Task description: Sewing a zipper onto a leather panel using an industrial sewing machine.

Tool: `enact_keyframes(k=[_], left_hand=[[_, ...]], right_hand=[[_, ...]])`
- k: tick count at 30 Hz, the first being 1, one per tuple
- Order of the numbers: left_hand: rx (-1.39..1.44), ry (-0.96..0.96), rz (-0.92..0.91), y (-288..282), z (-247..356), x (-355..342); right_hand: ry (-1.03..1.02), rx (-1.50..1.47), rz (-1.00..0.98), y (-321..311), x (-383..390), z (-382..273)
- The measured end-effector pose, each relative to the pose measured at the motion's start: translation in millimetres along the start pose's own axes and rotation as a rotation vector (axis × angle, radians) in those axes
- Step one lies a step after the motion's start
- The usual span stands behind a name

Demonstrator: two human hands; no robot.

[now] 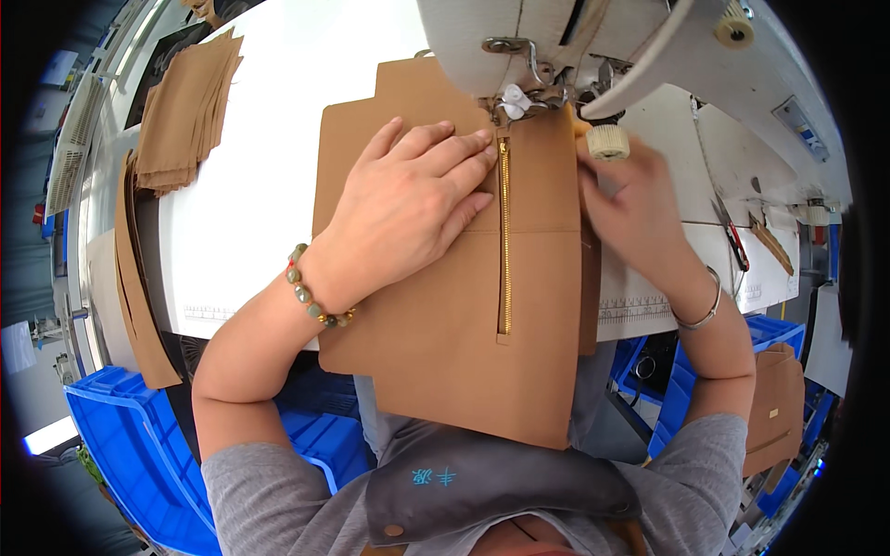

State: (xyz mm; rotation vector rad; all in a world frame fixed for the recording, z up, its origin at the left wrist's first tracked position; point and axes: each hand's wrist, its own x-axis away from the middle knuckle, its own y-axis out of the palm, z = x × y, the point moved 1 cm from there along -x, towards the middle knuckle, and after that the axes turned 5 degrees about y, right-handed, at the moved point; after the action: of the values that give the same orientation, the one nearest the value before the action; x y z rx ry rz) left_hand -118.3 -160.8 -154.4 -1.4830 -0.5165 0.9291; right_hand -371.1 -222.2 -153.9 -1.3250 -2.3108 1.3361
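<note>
A flat brown panel [436,343], which looks like leather or stiff fabric, lies across the table edge under the sewing machine's presser foot [510,109]. A gold-toothed zipper [505,241] runs lengthwise in a slot of the panel. My left hand [408,199] rests flat on it, fingers stretched toward the presser foot, left of the zipper. At the panel's right edge, beside the foot, my right hand [635,199] is curled with its fingers at that edge. It is somewhat blurred, and a cream knob [608,142] covers part of it.
Stacked brown pieces [190,107] lie at the far left, with long brown strips [139,287] nearer. Red-handled scissors [734,236] are on the right of the table. Blue crates [139,435] stand below, and a brown bag-like piece [774,403] is at lower right.
</note>
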Motion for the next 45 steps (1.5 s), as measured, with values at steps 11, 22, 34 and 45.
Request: enact_keyframes(k=[11, 22, 34, 45], left_hand=[[0.008, 0.010, -0.001, 1, 0, -1], [-0.005, 0.022, 0.052, 4, 2, -2], [0.010, 0.032, 0.057, 4, -1, -4], [-0.013, -0.032, 0.014, 1, 4, -3]], right_hand=[[-0.191, 0.229, 0.079, 23, -2, -6], [-0.223, 0.343, 0.007, 25, 0, -2], [-0.217, 0.358, 0.017, 26, 1, -3], [-0.257, 0.383, 0.029, 30, 1, -2]])
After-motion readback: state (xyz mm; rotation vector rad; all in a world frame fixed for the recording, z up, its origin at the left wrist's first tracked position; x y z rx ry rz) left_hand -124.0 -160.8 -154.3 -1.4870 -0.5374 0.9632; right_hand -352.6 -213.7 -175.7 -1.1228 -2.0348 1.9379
